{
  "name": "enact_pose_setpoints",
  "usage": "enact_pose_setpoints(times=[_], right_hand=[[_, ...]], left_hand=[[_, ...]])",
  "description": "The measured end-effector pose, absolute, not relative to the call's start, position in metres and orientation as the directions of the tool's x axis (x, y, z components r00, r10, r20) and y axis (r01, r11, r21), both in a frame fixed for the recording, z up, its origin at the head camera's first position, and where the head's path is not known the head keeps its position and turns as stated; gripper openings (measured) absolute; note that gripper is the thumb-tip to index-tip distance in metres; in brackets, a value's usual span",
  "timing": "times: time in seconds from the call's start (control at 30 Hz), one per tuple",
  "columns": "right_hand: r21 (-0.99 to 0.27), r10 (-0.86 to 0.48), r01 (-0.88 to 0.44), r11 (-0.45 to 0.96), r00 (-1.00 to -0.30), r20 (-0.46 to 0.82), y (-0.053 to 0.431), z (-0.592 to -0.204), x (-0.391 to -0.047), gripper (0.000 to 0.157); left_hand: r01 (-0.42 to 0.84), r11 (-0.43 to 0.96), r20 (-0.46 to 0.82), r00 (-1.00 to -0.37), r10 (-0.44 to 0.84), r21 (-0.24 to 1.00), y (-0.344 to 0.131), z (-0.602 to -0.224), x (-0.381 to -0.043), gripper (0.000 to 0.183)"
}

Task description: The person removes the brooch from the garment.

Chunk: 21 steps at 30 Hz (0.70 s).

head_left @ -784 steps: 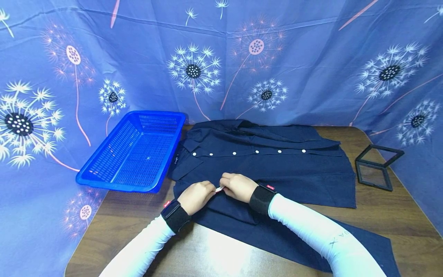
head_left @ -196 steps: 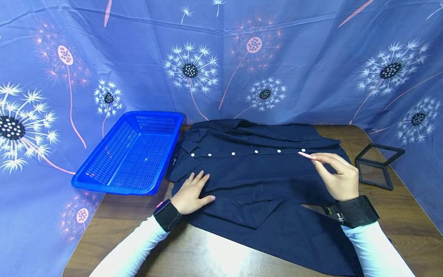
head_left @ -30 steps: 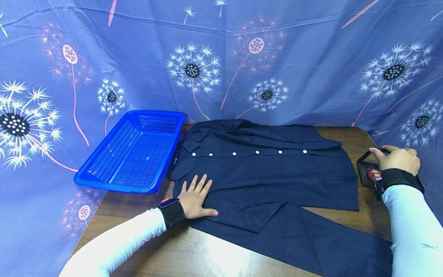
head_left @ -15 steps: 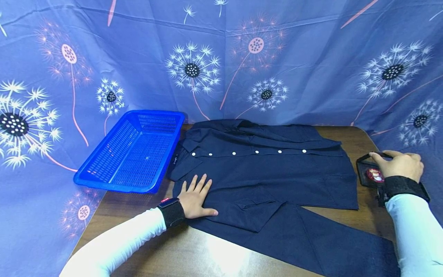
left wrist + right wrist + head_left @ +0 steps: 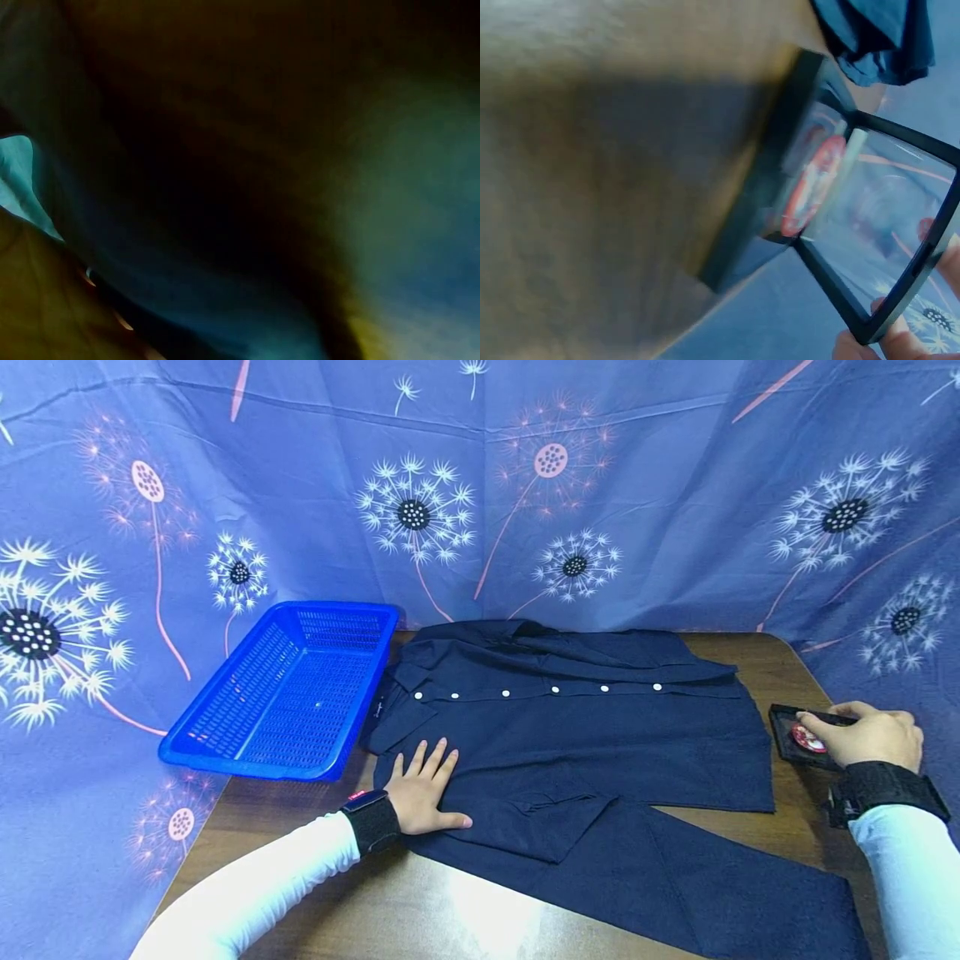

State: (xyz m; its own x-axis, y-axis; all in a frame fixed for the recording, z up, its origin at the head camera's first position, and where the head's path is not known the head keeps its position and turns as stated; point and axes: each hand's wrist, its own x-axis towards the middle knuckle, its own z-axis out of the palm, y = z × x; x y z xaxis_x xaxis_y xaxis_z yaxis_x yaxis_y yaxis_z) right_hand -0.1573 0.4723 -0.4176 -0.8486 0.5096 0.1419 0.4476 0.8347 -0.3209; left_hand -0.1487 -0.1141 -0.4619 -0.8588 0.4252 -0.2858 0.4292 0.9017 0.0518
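Observation:
My left hand (image 5: 418, 797) lies spread, palm down, on the lower sleeve side of a dark navy button-up shirt (image 5: 600, 743). At the right of the table, my right hand (image 5: 873, 735) pinches the lid edge of a black-framed, clear-windowed display case (image 5: 783, 739). Inside it sits a round red-and-white badge (image 5: 808, 737). In the right wrist view the lid (image 5: 885, 202) stands at an angle to the base, with the badge (image 5: 814, 186) between them and fingertips (image 5: 904, 341) on the lid's corner. The left wrist view is too dark and blurred to read.
A blue perforated plastic basket (image 5: 285, 693) stands at the left back, close to the shirt's collar. The wooden table (image 5: 360, 910) is bounded behind and at the sides by a blue dandelion-print cloth (image 5: 480, 485).
My right hand has swung the display case's lid down over the badge, moving slightly toward me. Earlier it held a small white-and-red item. The left hand has stayed flat on the shirt.

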Motion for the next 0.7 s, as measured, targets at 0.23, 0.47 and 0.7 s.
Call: enact_pose_setpoints(times=[0.23,0.47,0.7], right_hand=[[-0.31,0.518,0.484,0.818,-0.855,0.032,0.474,-0.429,-0.146,0.075],[-0.245,0.474,0.457,0.855,-0.88,0.013,0.475,-0.437,-0.141,0.08],[-0.22,0.453,0.456,0.862,-0.889,-0.068,0.473,-0.443,-0.138,0.088]], left_hand=[[0.43,0.901,-0.292,-0.856,0.426,0.056,-0.114,-0.461,-0.149,0.109],[0.428,0.903,-0.287,-0.86,0.423,0.047,-0.115,-0.462,-0.149,0.109],[0.434,0.899,-0.29,-0.854,0.431,0.059,-0.115,-0.46,-0.149,0.108]])
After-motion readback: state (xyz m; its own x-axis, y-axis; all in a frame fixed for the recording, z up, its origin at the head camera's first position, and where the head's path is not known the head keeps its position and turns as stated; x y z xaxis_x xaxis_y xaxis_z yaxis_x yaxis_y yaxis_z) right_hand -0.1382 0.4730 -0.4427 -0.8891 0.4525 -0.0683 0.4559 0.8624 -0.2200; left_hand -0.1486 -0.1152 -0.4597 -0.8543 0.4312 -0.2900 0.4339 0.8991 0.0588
